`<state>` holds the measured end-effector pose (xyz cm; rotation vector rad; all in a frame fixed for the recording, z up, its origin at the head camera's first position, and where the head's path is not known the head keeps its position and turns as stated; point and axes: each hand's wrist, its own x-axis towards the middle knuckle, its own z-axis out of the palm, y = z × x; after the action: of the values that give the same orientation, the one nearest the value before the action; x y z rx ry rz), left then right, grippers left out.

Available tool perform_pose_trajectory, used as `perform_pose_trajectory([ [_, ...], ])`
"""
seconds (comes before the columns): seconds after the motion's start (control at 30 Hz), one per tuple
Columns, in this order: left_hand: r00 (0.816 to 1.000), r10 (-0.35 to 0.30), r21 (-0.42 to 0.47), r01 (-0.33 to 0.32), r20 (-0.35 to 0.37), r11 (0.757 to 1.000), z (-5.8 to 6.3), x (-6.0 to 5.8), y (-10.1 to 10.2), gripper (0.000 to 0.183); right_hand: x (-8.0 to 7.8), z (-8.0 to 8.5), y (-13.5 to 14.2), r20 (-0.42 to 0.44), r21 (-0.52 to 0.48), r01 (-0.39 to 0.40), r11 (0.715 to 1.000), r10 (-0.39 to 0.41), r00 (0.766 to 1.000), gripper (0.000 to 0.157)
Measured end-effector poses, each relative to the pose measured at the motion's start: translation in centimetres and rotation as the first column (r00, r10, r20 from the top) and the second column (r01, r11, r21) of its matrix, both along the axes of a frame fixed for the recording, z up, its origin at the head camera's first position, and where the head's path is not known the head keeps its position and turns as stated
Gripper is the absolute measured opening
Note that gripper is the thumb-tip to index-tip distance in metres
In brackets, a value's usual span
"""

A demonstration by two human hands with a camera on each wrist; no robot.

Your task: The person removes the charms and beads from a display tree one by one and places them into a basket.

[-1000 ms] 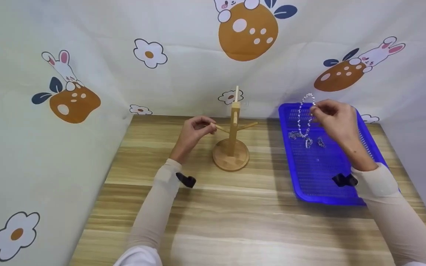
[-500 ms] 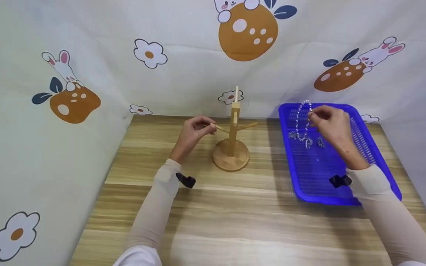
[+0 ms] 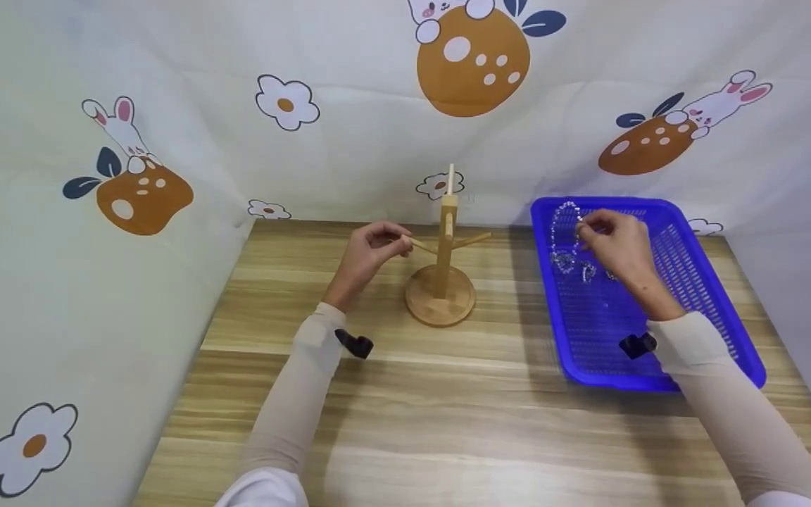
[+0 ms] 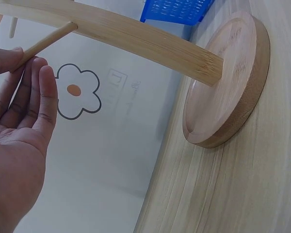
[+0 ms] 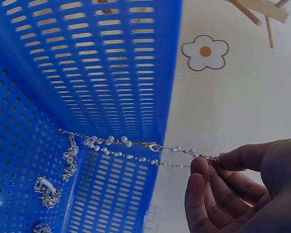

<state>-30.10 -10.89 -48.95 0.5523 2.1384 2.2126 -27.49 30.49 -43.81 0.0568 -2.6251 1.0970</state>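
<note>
My right hand (image 3: 620,246) pinches a beaded necklace (image 3: 554,232) between thumb and fingertips, above the far left part of the blue basket (image 3: 559,345). The loop of pearly beads hangs down into the basket; in the right wrist view a metal clasp (image 5: 153,146) shows on it. With thumb and fingers my left hand (image 3: 370,257) pinches the end of one peg (image 4: 47,44) on the wooden stand (image 3: 443,260). That stand has a round base (image 4: 242,97), an upright post and several thin pegs.
Small heaps of silvery chain (image 5: 47,191) lie on the basket floor. The basket stands to the right of the stand on the wood-grain table (image 3: 405,415). A printed cloth (image 3: 356,155) rises behind the table and along its sides.
My right hand has moved left and slightly lower in the head view, carrying the necklace toward the basket's left wall. The left hand and the stand have stayed put.
</note>
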Motion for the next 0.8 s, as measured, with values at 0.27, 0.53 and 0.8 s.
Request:
perform_pose_trajectory([
  [0.27,1.000,-0.007,0.001,0.007,-0.015,1.000,0.0,0.1,0.0,0.017,-0.7,-1.3,-0.2,0.036,0.040,-0.021,0.999,0.019,0.999,0.017],
  [0.53,1.000,-0.003,0.004,0.003,0.009,1.000,-0.1,0.0,0.1,0.014,-0.8,-1.9,0.6,0.074,0.068,-0.003,0.998,-0.002,0.997,0.017],
  [0.8,1.000,-0.003,0.014,0.003,0.010,1.000,-0.1,-0.1,0.0,0.016,-0.9,-2.2,1.6,0.071,0.133,0.021,0.991,-0.031,0.997,0.019],
])
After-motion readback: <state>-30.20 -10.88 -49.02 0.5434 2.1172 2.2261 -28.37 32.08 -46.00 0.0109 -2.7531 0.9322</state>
